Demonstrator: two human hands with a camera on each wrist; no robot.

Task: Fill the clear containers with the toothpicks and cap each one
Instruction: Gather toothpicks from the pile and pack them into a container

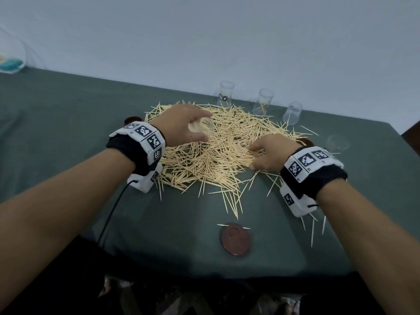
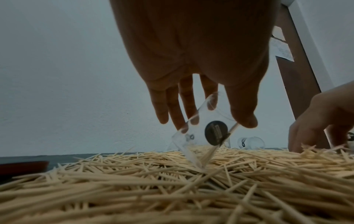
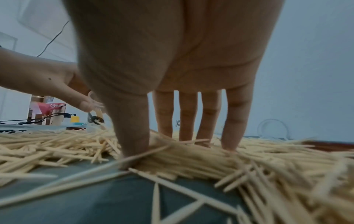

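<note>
The left hand (image 1: 181, 123) holds a clear container (image 1: 201, 128) tilted over the toothpicks (image 1: 213, 155) at frame centre, mouth angled probably to receive a bunch. The right hand (image 1: 270, 153), fingers (image 3: 188, 115) and thumb narrowing, rakes sticks together on the surface (image 1: 68, 133). Three containers (image 1: 263, 102) wait upper right; a cap (image 1: 235, 238) lies below.
</note>
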